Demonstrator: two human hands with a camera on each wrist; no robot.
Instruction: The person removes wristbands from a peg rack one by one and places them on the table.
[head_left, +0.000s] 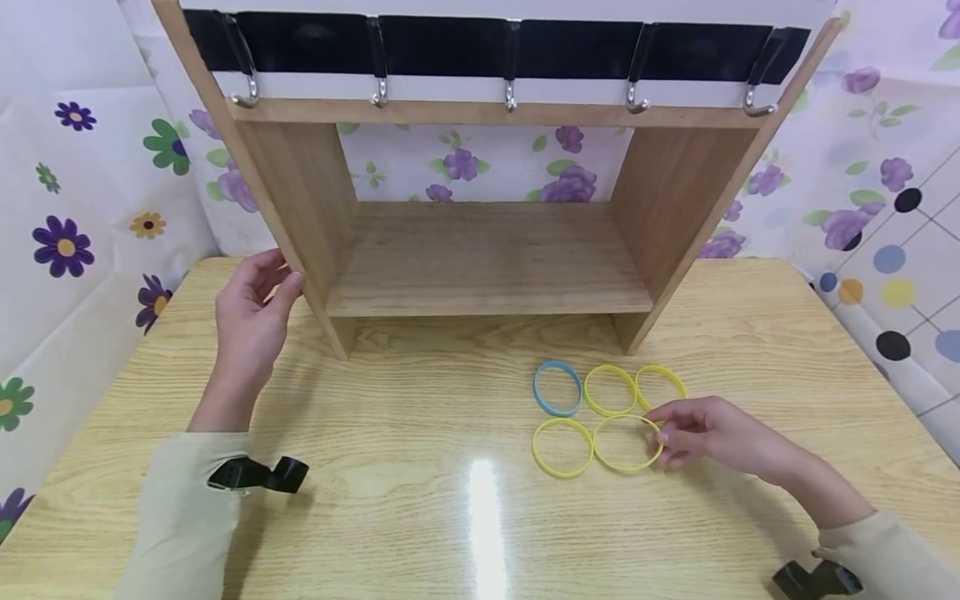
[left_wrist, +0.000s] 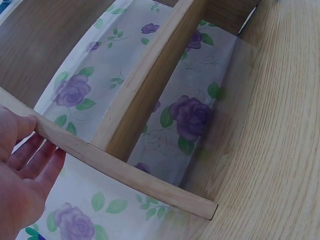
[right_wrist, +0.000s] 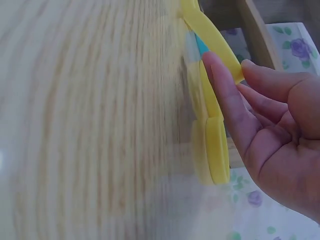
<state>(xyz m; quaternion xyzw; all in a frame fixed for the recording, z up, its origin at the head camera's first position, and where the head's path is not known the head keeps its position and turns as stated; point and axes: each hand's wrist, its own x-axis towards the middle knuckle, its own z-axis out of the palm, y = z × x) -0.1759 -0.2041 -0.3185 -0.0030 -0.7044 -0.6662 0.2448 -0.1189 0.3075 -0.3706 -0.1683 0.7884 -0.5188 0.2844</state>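
Note:
My left hand grips the front edge of the left side panel of a wooden hook rack. In the left wrist view, the thumb and the fingers lie on opposite sides of that panel edge. My right hand pinches a thin yellow wristband between thumb and fingers. The right wrist view shows this yellow wristband tilted, its near side raised off the table. Beside it lie a blue wristband and several other yellow wristbands, in two rows.
Silver hooks line a black strip along the rack's top. The rack stands at the back of the wood-grain table. Flowered sheeting rises behind and to the left; a dotted sheet hangs on the right.

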